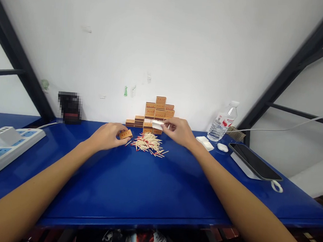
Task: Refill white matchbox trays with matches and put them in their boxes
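Note:
Between the thumb and fingers of my left hand [108, 136] is an orange-brown matchbox sleeve [125, 134], held just left of a loose heap of matches [148, 143] with red tips. My right hand [179, 130] pinches a small white matchbox tray [157, 125] above the back of that heap. Whether any matches lie in the tray I cannot tell. Behind both hands, a stepped stack of matchboxes [160, 113] stands against the wall, partly hidden by the tray and my right fingers.
A water bottle [223, 122], a white open box [204, 143], a white earphone case [222, 147] and a phone [255, 161] are on the right of the blue table [133, 193]. A power strip [14, 146] lies at left, near a black object [70, 108].

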Demonstrator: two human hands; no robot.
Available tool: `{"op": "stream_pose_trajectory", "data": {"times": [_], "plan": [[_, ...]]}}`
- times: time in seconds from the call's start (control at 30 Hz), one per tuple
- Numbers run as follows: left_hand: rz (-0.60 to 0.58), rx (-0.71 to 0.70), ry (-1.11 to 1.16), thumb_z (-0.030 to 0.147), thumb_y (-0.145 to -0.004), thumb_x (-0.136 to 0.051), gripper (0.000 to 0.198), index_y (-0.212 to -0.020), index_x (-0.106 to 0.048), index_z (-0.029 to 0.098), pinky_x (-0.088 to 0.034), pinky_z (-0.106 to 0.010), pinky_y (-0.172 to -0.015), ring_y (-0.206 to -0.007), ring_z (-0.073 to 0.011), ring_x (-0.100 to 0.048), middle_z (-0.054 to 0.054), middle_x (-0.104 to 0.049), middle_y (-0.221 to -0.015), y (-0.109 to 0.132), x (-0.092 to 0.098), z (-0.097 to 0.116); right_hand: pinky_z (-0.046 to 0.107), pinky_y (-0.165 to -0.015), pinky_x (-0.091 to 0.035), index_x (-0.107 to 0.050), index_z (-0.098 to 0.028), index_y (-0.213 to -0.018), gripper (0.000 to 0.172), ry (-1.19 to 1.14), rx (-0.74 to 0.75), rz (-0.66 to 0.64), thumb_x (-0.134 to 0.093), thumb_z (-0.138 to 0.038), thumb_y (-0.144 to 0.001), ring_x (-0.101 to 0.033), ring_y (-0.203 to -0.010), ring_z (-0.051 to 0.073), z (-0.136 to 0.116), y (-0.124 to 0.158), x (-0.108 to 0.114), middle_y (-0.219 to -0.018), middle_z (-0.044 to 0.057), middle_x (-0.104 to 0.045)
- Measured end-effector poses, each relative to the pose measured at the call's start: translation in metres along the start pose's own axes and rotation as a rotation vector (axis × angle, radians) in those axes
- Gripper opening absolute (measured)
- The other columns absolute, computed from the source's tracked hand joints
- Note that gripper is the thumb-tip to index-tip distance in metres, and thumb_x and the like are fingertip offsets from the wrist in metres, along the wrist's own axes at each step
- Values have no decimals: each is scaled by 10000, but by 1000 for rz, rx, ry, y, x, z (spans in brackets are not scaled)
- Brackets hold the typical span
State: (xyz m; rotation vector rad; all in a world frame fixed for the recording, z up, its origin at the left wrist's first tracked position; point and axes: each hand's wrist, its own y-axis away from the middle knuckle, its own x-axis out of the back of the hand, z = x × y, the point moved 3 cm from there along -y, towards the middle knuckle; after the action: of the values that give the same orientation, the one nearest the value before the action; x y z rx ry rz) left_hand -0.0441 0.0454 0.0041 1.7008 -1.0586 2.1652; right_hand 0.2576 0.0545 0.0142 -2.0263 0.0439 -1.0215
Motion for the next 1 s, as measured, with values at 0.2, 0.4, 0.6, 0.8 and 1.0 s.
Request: {"op": "stream_pose_trajectory", "data": {"times": [0.2,0.4,0.6,0.8,1.0], "plan": [[4,-5,-10,464,-890,-611,336,-1030,-761,198,-445,-299,-671,-762,-201,-656,-65,-757,-922,0,1,3,221,-459,-402,-707,-135,-697,281,-325,-594,287,-660,-376,-833,-539,-516,112,81,5,38,-670,66,-699],[5,-14,-17,463,-892,-614,336,-1056,-757,208,-455,-306,-682,-736,-197,-651,-58,-752,-890,-1,-2,4,189,-370,-348,-694,-127,-759,182,-388,-887,277,-649,-286,-836,-558,-518,96,129,22,59,-869,127,-762],[3,-20,-16,487,-900,-600,383,-1100,-743,193,-479,-325,-707,-786,-215,-668,-69,-757,-970,0,-3,10,192,-386,-292,-699,-139,-684,206,-332,-867,-157,-735,-323,-769,-455,-486,74,135,27,78,-715,71,-710],[44,-38,-9,478,-901,-617,374,-1118,-736,197,-497,-332,-724,-823,-227,-686,-74,-761,-1011,1,-3,13,234,-424,-290,-615,-173,-522,305,-173,-804,-529,-716,-372,-731,-368,-450,84,122,31,89,-502,1,-538],[88,-64,-9,446,-903,-636,354,-1137,-730,199,-512,-332,-733,-839,-224,-684,-74,-752,-1019,2,-3,18,258,-483,-352,-744,-167,-659,160,77,-748,-532,-707,-305,-732,-482,-502,123,129,31,90,-590,26,-642]]}}
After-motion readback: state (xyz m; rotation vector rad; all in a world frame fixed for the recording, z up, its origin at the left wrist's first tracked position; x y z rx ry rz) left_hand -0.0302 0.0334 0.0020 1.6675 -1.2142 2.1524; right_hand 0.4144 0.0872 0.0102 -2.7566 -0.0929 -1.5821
